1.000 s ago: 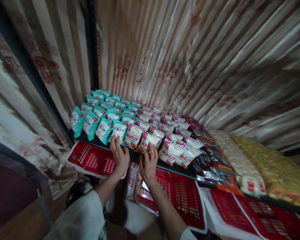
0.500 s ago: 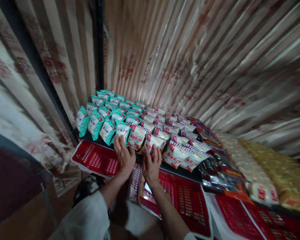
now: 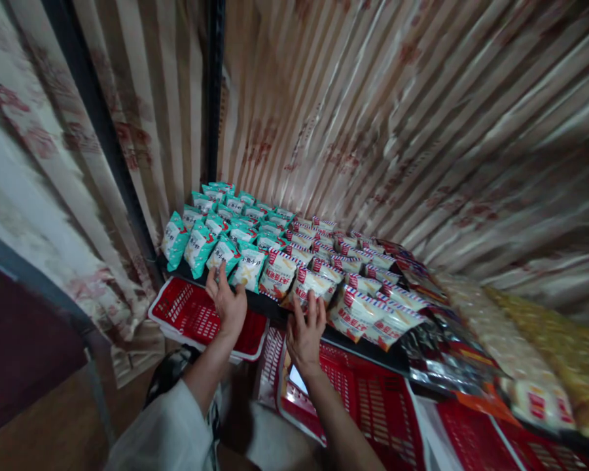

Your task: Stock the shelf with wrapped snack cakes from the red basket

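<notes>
Several teal snack bags stand in rows on the left part of a dark shelf. White snack bags with striped top edges stand in rows beside them. My left hand has its fingers apart, the tips at the lower front of a teal bag in the front row. My right hand is spread too, fingertips against the lower front of a white snack bag. Neither hand is wrapped around a bag.
Red baskets sit below the shelf edge, one holding a phone with a lit screen. Dark shiny packets and long yellowish packs lie to the right. Patterned curtains and a dark post stand behind.
My left hand has moved left, from the rightmost front teal bag to the one beside it. My right hand stays at the same white bag. The view has shifted slightly.
</notes>
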The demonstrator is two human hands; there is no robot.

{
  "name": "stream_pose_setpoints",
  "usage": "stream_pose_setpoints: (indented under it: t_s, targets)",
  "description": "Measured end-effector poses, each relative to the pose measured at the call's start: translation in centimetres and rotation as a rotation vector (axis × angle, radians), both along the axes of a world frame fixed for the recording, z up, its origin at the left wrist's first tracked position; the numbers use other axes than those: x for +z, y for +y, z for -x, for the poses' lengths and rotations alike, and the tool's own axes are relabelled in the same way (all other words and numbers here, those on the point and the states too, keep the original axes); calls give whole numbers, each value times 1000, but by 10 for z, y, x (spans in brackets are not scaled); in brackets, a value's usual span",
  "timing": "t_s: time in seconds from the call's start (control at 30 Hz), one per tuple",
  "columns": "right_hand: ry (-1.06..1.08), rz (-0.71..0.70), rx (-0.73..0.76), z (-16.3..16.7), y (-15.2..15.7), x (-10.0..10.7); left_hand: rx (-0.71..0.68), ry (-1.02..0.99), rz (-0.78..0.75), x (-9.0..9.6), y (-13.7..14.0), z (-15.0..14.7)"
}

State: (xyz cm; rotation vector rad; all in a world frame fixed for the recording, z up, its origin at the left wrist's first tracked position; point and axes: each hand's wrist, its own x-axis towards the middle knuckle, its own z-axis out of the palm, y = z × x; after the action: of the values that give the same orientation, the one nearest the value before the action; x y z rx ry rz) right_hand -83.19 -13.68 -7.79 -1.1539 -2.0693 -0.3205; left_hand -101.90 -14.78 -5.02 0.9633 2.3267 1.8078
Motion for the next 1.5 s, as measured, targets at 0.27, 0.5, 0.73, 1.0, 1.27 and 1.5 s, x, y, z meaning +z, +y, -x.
stream_pose_setpoints:
  t_s: [0.27, 0.5, 0.73, 1.0, 1.27, 1.5]
  targets:
    - [-14, -7, -7, 2, 4, -1, -18, 8, 9, -3, 10, -2]
    - [-12, 10, -12, 1, 4, -4, -20, 81, 55, -5, 17, -3]
    - [-15, 10, 5, 1, 3, -1, 16, 63, 45, -4, 20, -5]
    - [-15, -2, -7, 2, 3, -3, 58, 92, -26, 2, 11, -2]
    - [0, -14, -2, 3, 7, -8, 110, 32, 67, -2, 18, 37]
    - [13, -17, -1, 5, 8, -11, 68, -26, 112, -12, 29, 48]
